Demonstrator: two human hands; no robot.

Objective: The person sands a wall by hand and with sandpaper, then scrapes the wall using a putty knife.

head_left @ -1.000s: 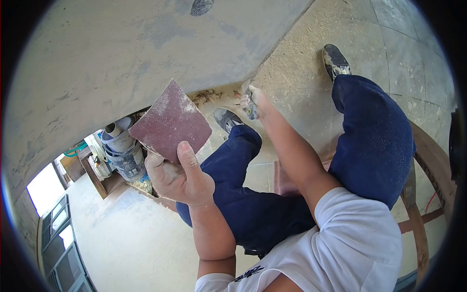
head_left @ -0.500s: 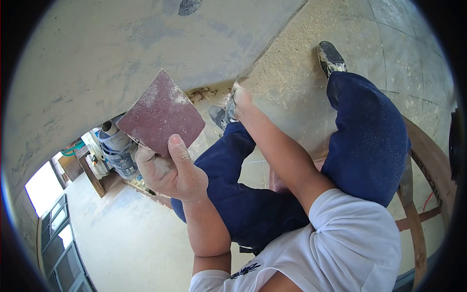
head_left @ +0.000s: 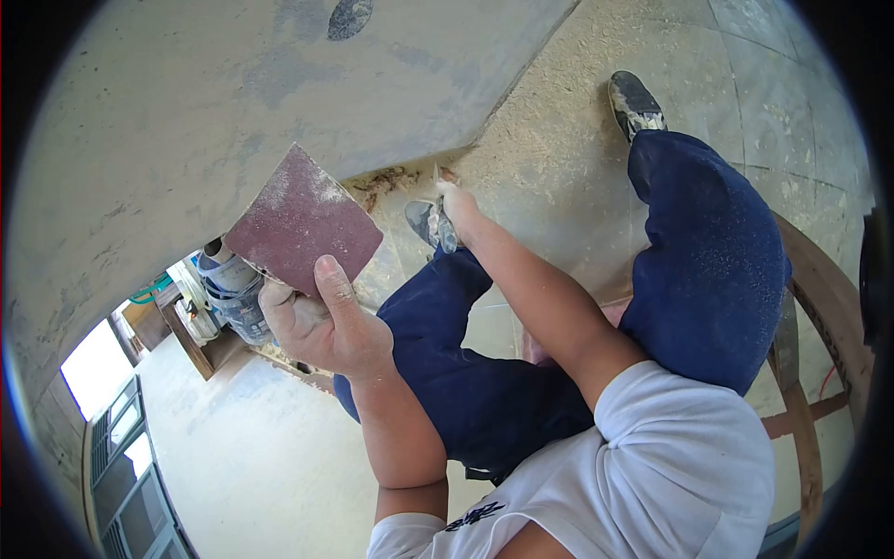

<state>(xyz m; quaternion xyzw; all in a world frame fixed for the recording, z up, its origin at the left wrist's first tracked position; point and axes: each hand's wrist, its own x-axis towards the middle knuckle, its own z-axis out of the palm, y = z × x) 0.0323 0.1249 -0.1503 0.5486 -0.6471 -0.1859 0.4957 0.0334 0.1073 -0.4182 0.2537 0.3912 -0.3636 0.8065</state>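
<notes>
A square of dark red sandpaper [head_left: 305, 224], whitened with dust near its upper corner, is pinched at its lower edge by my left hand [head_left: 331, 326]. The thumb lies over its face and the fingers are behind it. Farther off, my right hand [head_left: 458, 207] is closed around a scraper [head_left: 448, 235] with a greyish handle. Its thin blade tip points at the foot of the wall and is seen nearly edge-on. Pale dust covers both hands. The scraper is close to my shoe [head_left: 421, 220], near the wall's lower corner.
The grey plastered wall [head_left: 186, 121] fills the upper left. Dust and crumbs lie on the tiled floor [head_left: 568, 112] along its base. Stained buckets [head_left: 240, 303] stand at the left beside a wooden frame [head_left: 191, 337]. A curved wooden piece [head_left: 824, 279] is at right.
The sandpaper has shifted slightly left and down with my left hand. My right hand has turned and moved slightly down, showing more of the blade tip. The view has shifted a little.
</notes>
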